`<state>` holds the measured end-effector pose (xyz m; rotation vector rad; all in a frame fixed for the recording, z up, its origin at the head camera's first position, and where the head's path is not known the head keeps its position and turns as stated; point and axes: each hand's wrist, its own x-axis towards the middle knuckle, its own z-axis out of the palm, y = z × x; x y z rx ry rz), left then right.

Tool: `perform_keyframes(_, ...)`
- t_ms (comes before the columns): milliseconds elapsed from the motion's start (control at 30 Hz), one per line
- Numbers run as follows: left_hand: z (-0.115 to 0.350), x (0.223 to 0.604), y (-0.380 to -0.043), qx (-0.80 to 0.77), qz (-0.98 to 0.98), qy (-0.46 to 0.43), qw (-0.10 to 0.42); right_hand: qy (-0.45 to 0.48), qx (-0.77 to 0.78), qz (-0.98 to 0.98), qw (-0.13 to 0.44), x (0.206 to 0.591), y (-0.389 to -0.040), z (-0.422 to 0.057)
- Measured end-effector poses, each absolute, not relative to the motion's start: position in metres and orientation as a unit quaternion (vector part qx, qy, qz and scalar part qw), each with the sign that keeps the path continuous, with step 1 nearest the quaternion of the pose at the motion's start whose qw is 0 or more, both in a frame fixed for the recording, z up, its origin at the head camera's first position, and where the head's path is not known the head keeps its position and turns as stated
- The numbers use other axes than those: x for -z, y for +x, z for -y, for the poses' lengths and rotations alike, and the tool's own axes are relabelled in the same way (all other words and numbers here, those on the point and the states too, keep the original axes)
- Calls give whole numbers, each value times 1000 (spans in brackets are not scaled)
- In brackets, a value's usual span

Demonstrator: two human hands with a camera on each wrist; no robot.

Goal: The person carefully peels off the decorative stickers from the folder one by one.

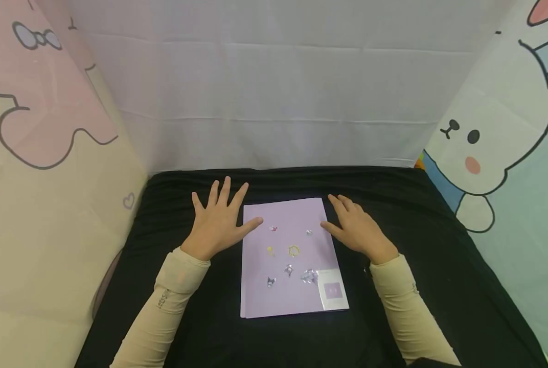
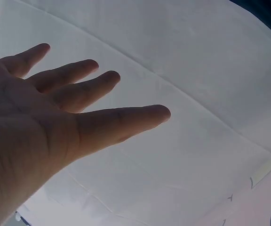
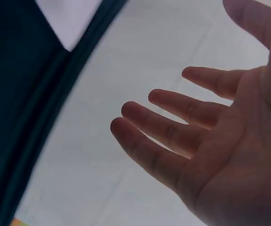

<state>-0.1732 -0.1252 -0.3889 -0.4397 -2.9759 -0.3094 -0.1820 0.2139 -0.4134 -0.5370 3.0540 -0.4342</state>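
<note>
A pale purple folder or booklet (image 1: pixel 257 299) lies on the black cloth between the two hands. Several small charm-like pieces show on its face: a pink one (image 1: pixel 273 228), a yellow ring (image 1: pixel 294 250), a silvery pointed one (image 1: pixel 289 270) and a clear one (image 1: pixel 309 276) among them. My left hand (image 1: pixel 213 225) is spread wide at the folder's left side, its thumb overlapping the folder's edge in the head view. On the other side, my right hand (image 1: pixel 359 227) has its fingers extended, thumb at the right edge. Both wrist views show bare palms holding nothing.
Black cloth (image 1: pixel 200 317) covers the table. A white fabric wall (image 1: pixel 274 102) stands behind it. Printed cartoon cloths hang at the left (image 1: pixel 48 214) and right (image 1: pixel 522 214). A pale label (image 1: pixel 333 301) marks the folder's lower right corner.
</note>
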Motion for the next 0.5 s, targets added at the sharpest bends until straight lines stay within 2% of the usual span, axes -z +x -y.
perform_keyframes(267,124,392,-174,108,981,-149,65,-137,222,-964,58,459,-185,-208)
perform_keyframes(500,123,396,-173,110,980,-152,65,-127,236,-961,72,485,-184,-208)
